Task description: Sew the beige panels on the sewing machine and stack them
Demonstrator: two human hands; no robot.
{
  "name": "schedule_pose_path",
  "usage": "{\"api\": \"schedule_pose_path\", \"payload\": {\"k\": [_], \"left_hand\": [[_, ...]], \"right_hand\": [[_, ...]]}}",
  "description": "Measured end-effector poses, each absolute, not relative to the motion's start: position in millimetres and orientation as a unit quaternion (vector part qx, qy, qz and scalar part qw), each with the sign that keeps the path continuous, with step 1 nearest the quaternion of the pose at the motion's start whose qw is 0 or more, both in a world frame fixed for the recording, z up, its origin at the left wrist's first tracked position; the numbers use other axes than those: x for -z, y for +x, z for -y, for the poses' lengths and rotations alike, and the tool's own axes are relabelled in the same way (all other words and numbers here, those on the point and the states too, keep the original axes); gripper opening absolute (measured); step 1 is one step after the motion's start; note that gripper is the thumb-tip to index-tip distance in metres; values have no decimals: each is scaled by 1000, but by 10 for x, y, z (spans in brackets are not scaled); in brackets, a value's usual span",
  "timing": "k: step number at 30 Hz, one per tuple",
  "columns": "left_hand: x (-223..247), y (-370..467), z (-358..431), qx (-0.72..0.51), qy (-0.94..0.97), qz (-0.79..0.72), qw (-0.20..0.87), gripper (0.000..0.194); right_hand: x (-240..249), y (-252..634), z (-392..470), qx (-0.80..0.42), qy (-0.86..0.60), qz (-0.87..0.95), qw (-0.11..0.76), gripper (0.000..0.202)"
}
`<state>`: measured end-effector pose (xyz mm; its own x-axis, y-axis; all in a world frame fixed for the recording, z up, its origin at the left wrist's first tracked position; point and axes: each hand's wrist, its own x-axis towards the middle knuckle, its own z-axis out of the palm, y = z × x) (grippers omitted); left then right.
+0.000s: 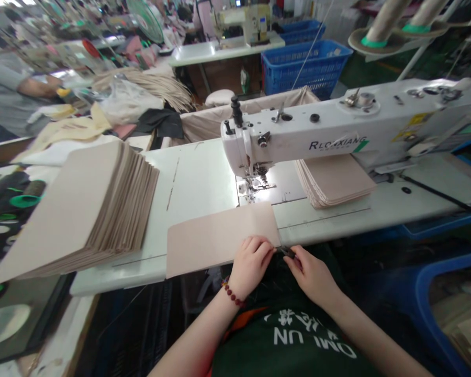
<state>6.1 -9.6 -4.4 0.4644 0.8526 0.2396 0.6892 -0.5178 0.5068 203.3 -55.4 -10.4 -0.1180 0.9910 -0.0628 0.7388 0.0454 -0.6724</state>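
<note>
A flat beige panel (212,235) lies at the front edge of the sewing table, just in front of the needle area. My left hand (253,259), with a red bead bracelet at the wrist, grips the panel at its near right corner, thumb and fingers pinched together. In my right hand (310,272) is a small dark pair of thread snips (286,252), its tip at that same corner. Behind the panel stands a white sewing machine (298,136), its presser foot (261,184) lit from above.
A tall stack of beige panels (74,199) stands on the left. Under the machine arm sits a smaller stack (337,180). Blue crates (302,68) are behind, and a blue bin (426,293) is at the lower right. Another person's arm (35,86) shows at the far left.
</note>
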Motion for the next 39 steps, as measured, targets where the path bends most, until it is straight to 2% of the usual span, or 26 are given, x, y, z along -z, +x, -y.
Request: {"api": "schedule_pose_path", "payload": {"k": [8,12,15,18,20,22,24,29,32,36,37,39], "left_hand": [[97,65,177,-284,821,-460,184,11],[25,-108,192,-281,845,-414,187,10],[-78,-514,206,-264,864,-397,162,18],[-137,-1108,245,-226,846,-472,99,46],[-136,-1531,296,-179,830,-525,60,56],[-126,-1912,371,-142,824,-545,61,54],[-146,-2198,465,-142,820,-543,111,48],[-489,-2343,658,-302,683,-620,240,20],[-817,-2159,622,-347,563,-692,289,26],[-1259,-1976,418,-363,487,-697,381,36],[-1381,-1983,364,-362,486,-695,388,38],[-1653,-2082,273,-383,506,-696,335,42]], "right_hand": [[133,1846,440,-223,-627,727,167,22],[140,1887,408,-191,-638,731,145,26],[100,1964,390,-173,-652,720,163,24],[51,1999,343,-159,-650,718,191,27],[39,1985,287,-156,-621,743,195,34],[46,1964,214,-153,-582,779,177,40],[45,1957,138,-158,-547,807,157,38],[-184,2017,-14,-274,-523,778,216,19],[-431,2036,-69,-346,-540,716,275,30],[-622,1987,-143,-438,-531,652,318,35],[-641,1963,-164,-462,-528,635,324,35],[-668,1903,-207,-485,-528,606,345,37]]}}
